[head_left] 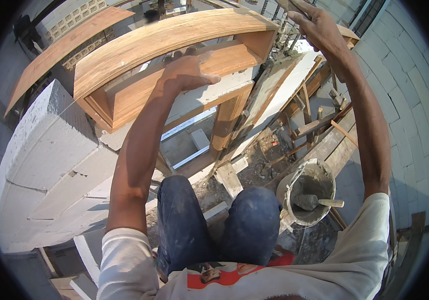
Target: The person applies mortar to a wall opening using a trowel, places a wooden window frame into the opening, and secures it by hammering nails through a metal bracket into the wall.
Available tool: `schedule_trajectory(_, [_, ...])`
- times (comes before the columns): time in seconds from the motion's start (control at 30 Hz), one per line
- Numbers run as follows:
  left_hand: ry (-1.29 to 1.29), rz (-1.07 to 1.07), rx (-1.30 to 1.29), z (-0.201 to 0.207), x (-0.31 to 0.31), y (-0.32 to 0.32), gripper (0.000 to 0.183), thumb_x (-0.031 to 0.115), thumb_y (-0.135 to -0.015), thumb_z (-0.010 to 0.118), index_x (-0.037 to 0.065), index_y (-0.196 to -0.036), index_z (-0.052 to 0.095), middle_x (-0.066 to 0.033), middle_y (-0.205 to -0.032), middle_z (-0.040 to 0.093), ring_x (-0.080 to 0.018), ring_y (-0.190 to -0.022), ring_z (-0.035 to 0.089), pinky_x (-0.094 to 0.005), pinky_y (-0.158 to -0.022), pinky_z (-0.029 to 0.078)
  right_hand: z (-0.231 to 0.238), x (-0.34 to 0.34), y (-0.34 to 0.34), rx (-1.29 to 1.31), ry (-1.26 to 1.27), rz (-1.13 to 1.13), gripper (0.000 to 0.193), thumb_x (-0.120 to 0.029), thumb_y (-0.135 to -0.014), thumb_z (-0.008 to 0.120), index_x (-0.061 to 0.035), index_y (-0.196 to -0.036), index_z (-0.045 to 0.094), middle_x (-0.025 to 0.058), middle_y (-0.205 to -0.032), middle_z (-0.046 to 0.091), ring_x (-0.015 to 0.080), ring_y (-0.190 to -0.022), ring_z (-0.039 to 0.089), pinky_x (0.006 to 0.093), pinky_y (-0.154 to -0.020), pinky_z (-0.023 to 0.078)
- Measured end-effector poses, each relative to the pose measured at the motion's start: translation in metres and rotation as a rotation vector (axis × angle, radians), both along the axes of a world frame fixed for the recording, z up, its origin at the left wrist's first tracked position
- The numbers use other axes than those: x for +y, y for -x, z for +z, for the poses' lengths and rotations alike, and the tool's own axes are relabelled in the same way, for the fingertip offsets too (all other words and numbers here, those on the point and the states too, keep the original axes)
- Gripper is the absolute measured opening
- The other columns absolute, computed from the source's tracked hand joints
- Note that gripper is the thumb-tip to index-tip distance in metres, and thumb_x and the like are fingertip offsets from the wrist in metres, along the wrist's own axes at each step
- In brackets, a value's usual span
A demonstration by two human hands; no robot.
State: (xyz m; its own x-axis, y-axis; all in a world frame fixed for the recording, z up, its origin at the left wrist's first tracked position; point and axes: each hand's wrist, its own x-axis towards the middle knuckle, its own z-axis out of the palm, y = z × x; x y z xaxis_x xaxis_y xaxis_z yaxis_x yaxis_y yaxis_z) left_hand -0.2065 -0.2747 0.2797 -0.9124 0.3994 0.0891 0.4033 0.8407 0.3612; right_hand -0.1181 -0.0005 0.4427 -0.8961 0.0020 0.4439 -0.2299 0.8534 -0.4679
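Note:
A rectangular wooden window frame (174, 31) rests on its long side on top of the block wall. My left hand (187, 72) reaches into its opening and grips the lower board, thumb toward me and fingers over the far side. My right hand (319, 27) is raised at the upper right, beside the frame's right end. Its fingers are closed around a slim, dull brown-grey piece (297, 6), cut off by the picture's top edge, so its kind does not show.
White block wall (49, 160) stands at left. Below the frame is another wooden-framed opening (229, 120). A mortar bucket (287, 192) with a trowel (312, 202) stands right of my knees. Scaffold planks (342, 142) and a grey block wall (404, 90) lie beyond.

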Motion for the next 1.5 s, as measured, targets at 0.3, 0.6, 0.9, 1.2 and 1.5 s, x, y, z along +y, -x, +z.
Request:
schedule_trajectory(0.3, [0.007,0.006,0.004,-0.002,-0.001,0.003,0.094,0.060,-0.084,0.078,0.029,-0.166,0.043,-0.0231,-0.154,0.059,-0.0379,-0.140,0.057,-0.0454,-0.117,0.045,-0.001,0.026,0.038,0.019,-0.374,-0.095,0.049,-0.028,-0.107,0.062,-0.0205,-0.155,0.059,0.0027,-0.084,0.068,0.0127,-0.067,0.060,0.0310,-0.062,0.053])
schedule_trajectory(0.6, [0.014,0.027,0.005,0.000,-0.010,-0.001,0.093,0.060,-0.084,0.077,0.025,-0.164,0.046,-0.0238,-0.153,0.059,-0.0384,-0.139,0.058,-0.0446,-0.117,0.045,0.017,0.023,0.031,-0.194,-0.216,-0.092,0.048,-0.029,-0.107,0.063,-0.0196,-0.154,0.061,0.0086,-0.102,0.077,0.0147,-0.074,0.065,0.0316,-0.064,0.054])
schedule_trajectory(0.9, [0.002,-0.009,0.032,0.000,0.006,0.002,0.093,0.062,-0.083,0.077,0.024,-0.163,0.048,-0.0254,-0.151,0.060,-0.0396,-0.138,0.059,-0.0449,-0.117,0.046,0.014,0.028,0.004,-0.155,-0.132,-0.164,0.047,-0.033,-0.109,0.060,-0.0232,-0.154,0.061,0.0123,-0.115,0.078,0.0188,-0.088,0.071,0.0343,-0.074,0.058])
schedule_trajectory(1.2, [0.004,-0.024,0.026,-0.006,0.004,0.004,0.097,0.068,-0.081,0.074,0.028,-0.165,0.044,-0.0185,-0.154,0.060,-0.0376,-0.137,0.060,-0.0470,-0.113,0.049,-0.014,0.065,0.052,-0.054,-0.266,-0.132,0.050,-0.037,-0.106,0.064,-0.0136,-0.151,0.063,0.0028,-0.067,0.058,0.0112,-0.052,0.055,0.0315,-0.045,0.048])
schedule_trajectory(1.5, [0.005,0.006,0.082,-0.018,-0.011,0.004,0.092,0.067,-0.078,0.073,0.030,-0.159,0.053,-0.0224,-0.154,0.058,-0.0436,-0.139,0.057,-0.0650,-0.118,0.037,0.000,-0.073,0.006,0.069,-0.017,0.230,0.055,-0.043,-0.106,0.067,-0.0198,-0.155,0.060,-0.0065,-0.068,0.044,0.0036,-0.053,0.041,0.0249,-0.045,0.036])
